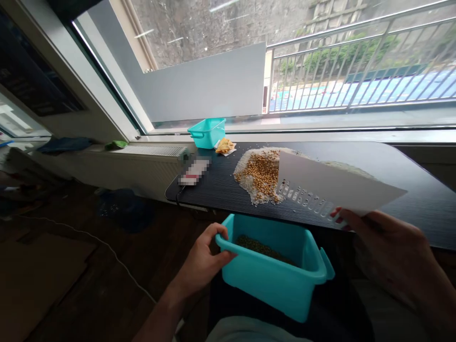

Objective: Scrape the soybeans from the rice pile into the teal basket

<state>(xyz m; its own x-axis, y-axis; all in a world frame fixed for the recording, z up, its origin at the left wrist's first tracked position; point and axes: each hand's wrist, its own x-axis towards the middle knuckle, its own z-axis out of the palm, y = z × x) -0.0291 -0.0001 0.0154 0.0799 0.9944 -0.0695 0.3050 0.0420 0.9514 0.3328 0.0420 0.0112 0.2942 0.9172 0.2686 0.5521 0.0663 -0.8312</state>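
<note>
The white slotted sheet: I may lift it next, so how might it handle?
The sheet is probably fairly stiff, extending from the right hand without obvious droop. It's likely light: one hand grips its edge. The slots may weaken that side.

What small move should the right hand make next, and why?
Perhaps ease the slotted sheet into the mixed pile: the right hand holds it overlapping the pile in view, while the left hand grips the near teal bin by its rim.

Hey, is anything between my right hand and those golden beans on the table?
Yes: the white slotted sheet pinched in your right hand reaches toward the golden beans, overlapping their right side in this view.
</note>
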